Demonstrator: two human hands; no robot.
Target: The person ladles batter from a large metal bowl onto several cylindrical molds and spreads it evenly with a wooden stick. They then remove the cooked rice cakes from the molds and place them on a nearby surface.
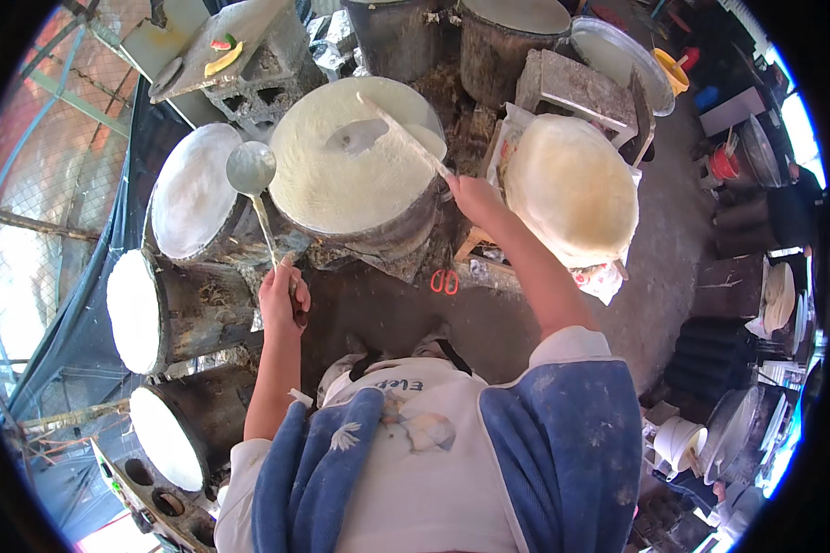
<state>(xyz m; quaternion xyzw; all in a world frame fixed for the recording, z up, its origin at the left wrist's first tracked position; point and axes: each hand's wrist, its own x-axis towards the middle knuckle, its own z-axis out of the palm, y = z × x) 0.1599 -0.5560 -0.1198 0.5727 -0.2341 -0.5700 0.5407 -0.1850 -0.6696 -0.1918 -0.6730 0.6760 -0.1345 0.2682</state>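
Observation:
My left hand (281,294) grips the handle of a metal ladle (251,168), whose bowl hangs between two griddles. In my right hand (472,197) is a long, flat wooden stick (408,136) that reaches over the large round griddle (304,200) in front of me. A pale, grainy layer of batter or dough covers most of that griddle, with a greyish patch (356,137) near its middle. The griddle rests on a sooty drum stove (387,242). To the right, beneath my forearm, lies a stack of large round flatbreads (570,186) on patterned cloth.
More drum stoves with pale round tops stand left, including a griddle (197,190) and a drum (204,311). Concrete blocks (266,79) support a board (200,48) with fruit pieces. A stone slab (577,90) sits behind the flatbreads. Another person (775,211) is at far right.

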